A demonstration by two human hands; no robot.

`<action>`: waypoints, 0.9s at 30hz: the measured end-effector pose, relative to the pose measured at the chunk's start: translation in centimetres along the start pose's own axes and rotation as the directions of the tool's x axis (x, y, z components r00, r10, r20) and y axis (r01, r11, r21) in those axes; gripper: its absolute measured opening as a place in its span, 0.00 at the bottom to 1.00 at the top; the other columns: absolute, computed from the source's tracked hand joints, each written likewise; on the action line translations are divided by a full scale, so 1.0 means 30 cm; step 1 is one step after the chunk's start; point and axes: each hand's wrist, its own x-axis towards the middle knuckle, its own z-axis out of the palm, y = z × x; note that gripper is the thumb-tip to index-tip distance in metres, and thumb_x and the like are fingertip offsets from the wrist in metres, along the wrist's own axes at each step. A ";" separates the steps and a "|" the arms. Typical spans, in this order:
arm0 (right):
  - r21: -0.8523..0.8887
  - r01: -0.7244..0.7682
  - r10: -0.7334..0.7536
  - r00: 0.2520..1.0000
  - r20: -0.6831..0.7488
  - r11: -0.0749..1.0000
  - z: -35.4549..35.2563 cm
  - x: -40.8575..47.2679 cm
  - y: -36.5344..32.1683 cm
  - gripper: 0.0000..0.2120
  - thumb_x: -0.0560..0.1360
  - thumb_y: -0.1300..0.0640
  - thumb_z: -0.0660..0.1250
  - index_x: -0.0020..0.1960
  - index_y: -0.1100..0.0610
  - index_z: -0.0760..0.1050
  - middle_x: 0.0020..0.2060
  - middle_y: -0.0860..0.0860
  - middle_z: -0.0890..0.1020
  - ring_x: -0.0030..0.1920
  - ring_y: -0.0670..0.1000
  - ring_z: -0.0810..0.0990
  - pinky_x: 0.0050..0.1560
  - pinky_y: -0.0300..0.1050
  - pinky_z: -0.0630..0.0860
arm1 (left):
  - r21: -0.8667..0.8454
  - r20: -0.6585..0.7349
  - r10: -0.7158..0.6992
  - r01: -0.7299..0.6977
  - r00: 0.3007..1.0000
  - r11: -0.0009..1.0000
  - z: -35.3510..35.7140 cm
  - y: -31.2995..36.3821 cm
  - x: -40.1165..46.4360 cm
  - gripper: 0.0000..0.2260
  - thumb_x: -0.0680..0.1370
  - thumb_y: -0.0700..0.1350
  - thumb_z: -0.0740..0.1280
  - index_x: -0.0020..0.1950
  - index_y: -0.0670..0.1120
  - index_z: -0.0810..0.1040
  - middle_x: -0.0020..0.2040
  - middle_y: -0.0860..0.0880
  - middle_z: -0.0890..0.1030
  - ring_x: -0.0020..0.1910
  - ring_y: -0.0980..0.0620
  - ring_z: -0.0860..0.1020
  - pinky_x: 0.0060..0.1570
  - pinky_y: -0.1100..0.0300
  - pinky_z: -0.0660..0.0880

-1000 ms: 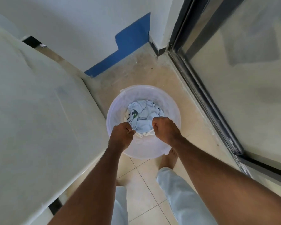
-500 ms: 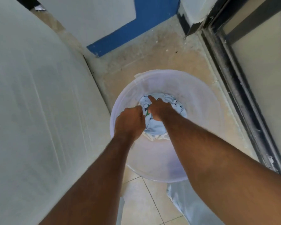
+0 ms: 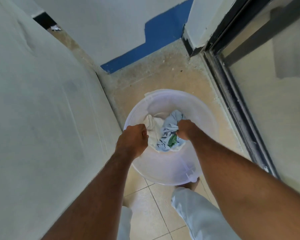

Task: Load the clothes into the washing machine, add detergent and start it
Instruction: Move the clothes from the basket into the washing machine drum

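I look down into a narrow corner with a beige tiled floor (image 3: 163,213), a white wall banded in blue paint (image 3: 156,38) ahead, a dark-framed sliding glass door (image 3: 241,94) along the right side, and a large white cloth-covered surface (image 3: 42,118) filling the left side. A translucent white bucket (image 3: 170,172) stands on the floor between the covered surface and the door track, its near rim just ahead of my bare foot (image 3: 192,184).

My left hand (image 3: 132,140) is curled into a fist at the bucket's left inner side, gripping the edge of a cream cloth (image 3: 153,125). My right hand (image 3: 186,129) is also tightly curled, clutching a bunched light blue garment (image 3: 170,134) that has dark stripes and a green patch. Both pieces of laundry sit down inside the bucket, the cream one toward its left wall, the blue one toward the middle and right.

Both forearms reach forward and down from the lower corners of the view, converging over the bucket, knuckles up. Pale trouser legs (image 3: 197,215) show below. I can read no writing or label anywhere.
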 end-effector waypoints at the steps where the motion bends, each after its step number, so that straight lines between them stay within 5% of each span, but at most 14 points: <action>1: 0.050 0.007 -0.008 1.000 0.016 0.999 -0.032 -0.058 0.009 0.23 0.80 0.52 0.66 0.72 0.59 0.71 0.71 0.62 0.72 0.71 0.62 0.72 0.70 0.52 0.71 | 0.002 -0.003 0.003 -0.003 1.000 1.000 -0.046 0.017 -0.026 0.06 0.80 0.48 0.65 0.46 0.49 0.79 0.45 0.49 0.83 0.45 0.44 0.81 0.46 0.50 0.79; 7: 0.573 0.106 -0.036 0.991 -0.132 0.813 -0.278 -0.462 0.009 0.16 0.79 0.57 0.68 0.65 0.56 0.79 0.60 0.58 0.82 0.62 0.60 0.79 0.62 0.50 0.75 | 0.003 -0.105 0.064 -0.064 0.992 0.998 -0.387 0.166 -0.183 0.06 0.80 0.48 0.67 0.50 0.47 0.81 0.48 0.44 0.84 0.46 0.41 0.82 0.48 0.49 0.81; 12: 0.708 0.328 -0.075 0.929 -0.364 0.626 -0.523 -0.829 -0.068 0.19 0.67 0.53 0.66 0.55 0.56 0.84 0.47 0.51 0.86 0.51 0.54 0.84 0.55 0.48 0.78 | 0.001 -0.179 0.095 -0.097 0.979 0.995 -0.664 0.287 -0.360 0.05 0.79 0.47 0.66 0.48 0.47 0.79 0.45 0.47 0.82 0.43 0.45 0.79 0.44 0.53 0.79; 19: 0.750 0.587 -0.098 0.802 -0.589 0.305 -0.829 -1.281 -0.267 0.15 0.67 0.60 0.66 0.51 0.62 0.83 0.48 0.66 0.84 0.48 0.60 0.82 0.54 0.61 0.78 | -0.169 -0.333 0.126 -0.191 0.935 0.967 -1.028 0.403 -0.675 0.06 0.77 0.40 0.65 0.45 0.42 0.81 0.43 0.44 0.84 0.43 0.41 0.80 0.44 0.51 0.79; 24: 0.646 0.748 -0.135 0.664 -0.736 0.152 -1.033 -1.594 -0.429 0.12 0.68 0.62 0.64 0.48 0.60 0.83 0.44 0.59 0.83 0.45 0.57 0.80 0.48 0.52 0.74 | -0.431 -0.435 0.146 -0.348 0.888 0.832 -1.251 0.453 -0.906 0.07 0.76 0.38 0.68 0.37 0.46 0.77 0.36 0.42 0.82 0.33 0.42 0.83 0.27 0.65 0.73; 27: 0.597 0.799 -0.146 0.601 -0.786 0.076 -1.141 -1.755 -0.526 0.11 0.69 0.63 0.64 0.46 0.58 0.84 0.41 0.57 0.84 0.45 0.57 0.81 0.47 0.50 0.75 | -0.396 -0.479 0.175 -0.390 0.860 0.831 -1.386 0.411 -1.019 0.07 0.76 0.40 0.69 0.38 0.47 0.78 0.36 0.44 0.82 0.36 0.40 0.82 0.36 0.50 0.81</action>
